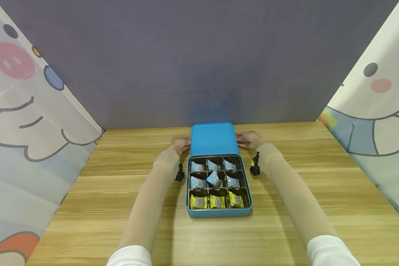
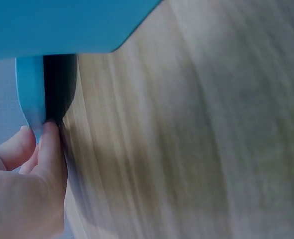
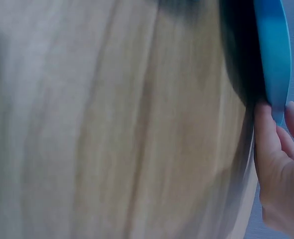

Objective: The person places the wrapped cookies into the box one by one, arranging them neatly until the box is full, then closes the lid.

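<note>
A blue tin box (image 1: 219,213) stands on the table with its hinged lid (image 1: 214,138) raised at the back. My left hand (image 1: 181,142) pinches the lid's left edge; in the left wrist view the thumb and fingers (image 2: 50,149) meet on either side of its rim. On the opposite edge, my right hand (image 1: 249,139) grips the lid the same way, fingers (image 3: 266,132) at the underside. Inside the box, a dark divided tray holds several blue-wrapped candies (image 1: 198,183) in the back and middle rows. Three yellow-wrapped candies (image 1: 217,201) fill the front row.
The box rests on a wood-grain table (image 1: 119,207). Behind it rises a grey wall (image 1: 199,74) close to the lid. Cartoon-printed curtains hang at the left (image 1: 26,122) and right (image 1: 382,111). Black wrist devices (image 1: 255,166) hang beside the box.
</note>
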Demonstrator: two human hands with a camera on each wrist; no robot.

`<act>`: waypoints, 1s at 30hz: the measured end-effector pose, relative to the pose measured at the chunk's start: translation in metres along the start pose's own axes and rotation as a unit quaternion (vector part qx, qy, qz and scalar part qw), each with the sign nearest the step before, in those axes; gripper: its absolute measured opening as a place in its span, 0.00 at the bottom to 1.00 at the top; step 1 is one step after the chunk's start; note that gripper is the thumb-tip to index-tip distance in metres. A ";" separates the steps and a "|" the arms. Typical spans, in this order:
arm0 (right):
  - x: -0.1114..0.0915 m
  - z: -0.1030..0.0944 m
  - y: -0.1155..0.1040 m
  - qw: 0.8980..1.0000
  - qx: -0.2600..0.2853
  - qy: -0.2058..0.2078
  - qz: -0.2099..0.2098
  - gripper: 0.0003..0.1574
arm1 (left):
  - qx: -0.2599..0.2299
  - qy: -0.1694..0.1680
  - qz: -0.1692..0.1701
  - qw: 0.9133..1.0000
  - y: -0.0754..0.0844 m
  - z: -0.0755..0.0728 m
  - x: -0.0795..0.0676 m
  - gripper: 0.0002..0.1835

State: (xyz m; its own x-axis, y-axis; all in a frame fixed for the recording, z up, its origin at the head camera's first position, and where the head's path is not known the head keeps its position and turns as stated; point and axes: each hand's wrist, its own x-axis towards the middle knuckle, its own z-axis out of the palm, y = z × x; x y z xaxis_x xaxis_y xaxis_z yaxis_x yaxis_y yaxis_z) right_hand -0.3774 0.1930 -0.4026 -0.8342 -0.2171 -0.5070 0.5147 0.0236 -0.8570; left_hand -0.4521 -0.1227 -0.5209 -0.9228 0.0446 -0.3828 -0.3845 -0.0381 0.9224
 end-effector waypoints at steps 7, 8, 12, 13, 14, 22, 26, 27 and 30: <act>-0.011 0.000 -0.003 0.999 0.006 -0.038 0.005 0.35 | -0.024 -0.019 -0.010 0.999 -0.016 -0.009 0.033 0.22; -0.011 -0.001 -0.003 0.999 0.009 -0.045 0.004 0.35 | -0.024 -0.018 -0.014 0.999 -0.014 -0.008 0.030 0.22; -0.007 -0.001 -0.003 0.998 0.021 -0.062 0.008 0.36 | -0.004 -0.020 -0.025 0.999 0.014 0.006 -0.024 0.22; -0.006 -0.001 -0.002 0.998 0.024 -0.065 0.009 0.36 | 0.004 -0.010 -0.036 0.999 0.025 0.014 -0.045 0.23; -0.005 -0.001 -0.002 0.997 0.026 -0.068 0.010 0.36 | 0.011 -0.004 -0.043 0.999 0.035 0.020 -0.063 0.23; -0.001 -0.002 -0.003 0.998 0.040 -0.047 0.006 0.34 | 0.009 -0.016 -0.057 0.998 0.083 0.043 -0.141 0.26; 0.000 -0.002 -0.005 1.000 0.022 -0.013 0.007 0.33 | 0.012 -0.024 -0.049 0.998 0.082 0.040 -0.135 0.26; 0.000 -0.002 -0.006 1.000 0.015 -0.004 0.006 0.33 | 0.013 -0.027 -0.045 0.999 0.080 0.038 -0.131 0.26; -0.003 0.000 -0.007 1.000 -0.005 0.018 -0.006 0.32 | 0.022 -0.038 -0.028 0.999 0.077 0.036 -0.123 0.27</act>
State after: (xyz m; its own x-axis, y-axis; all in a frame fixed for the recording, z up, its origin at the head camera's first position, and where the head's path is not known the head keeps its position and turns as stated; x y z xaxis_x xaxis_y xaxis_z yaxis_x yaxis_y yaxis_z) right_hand -0.3790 0.1937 -0.3952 -0.8471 -0.1815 -0.4995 0.5026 0.0320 -0.8640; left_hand -0.3667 -0.0948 -0.4010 -0.8950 0.1205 -0.4295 -0.4315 0.0104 0.9021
